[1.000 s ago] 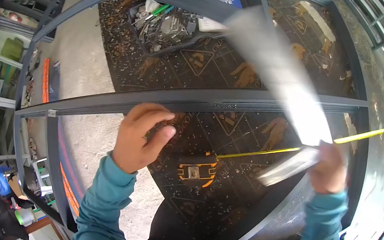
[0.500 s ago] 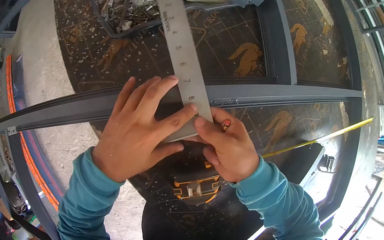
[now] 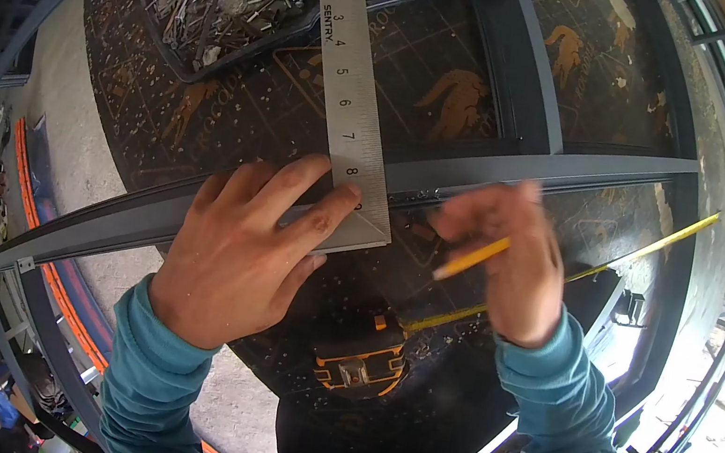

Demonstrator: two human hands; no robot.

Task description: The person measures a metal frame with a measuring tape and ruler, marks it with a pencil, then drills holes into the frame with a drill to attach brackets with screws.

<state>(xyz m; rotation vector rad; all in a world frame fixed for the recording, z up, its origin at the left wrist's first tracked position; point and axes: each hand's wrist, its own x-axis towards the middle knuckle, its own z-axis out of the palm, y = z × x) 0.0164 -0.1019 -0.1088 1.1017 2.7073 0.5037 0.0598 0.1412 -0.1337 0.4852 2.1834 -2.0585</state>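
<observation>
The left hand (image 3: pixel 236 249) lies palm down with its fingers somewhat spread, the index and middle fingertips on the near end of the square (image 3: pixel 346 91); the thumb's grip is hard to make out. The right hand (image 3: pixel 526 271), blurred, is apart from the square and pinches the pencil (image 3: pixel 476 259), its point angled toward the square's corner.

The square lies across the dark bar (image 3: pixel 96 230), its short leg on the near side and its long numbered blade reaching away. It looks like thin bare metal: probably light, stiff and hard to break, but smooth enough to skid or pivot on the bar. The best hold seems to be near the corner, fingers pressing the blade down and the thumb backing the short leg; a grip at the far end would likely let it swing. The pencil looks light and slim, easily snapped, best pinched close to the point.

Nearer the body sits the tape (image 3: pixel 356 370), its yellow blade drawn out rightward. Beyond the bar, the square's far end overlaps the tray (image 3: pixel 186 73) of metal bits in view.
</observation>
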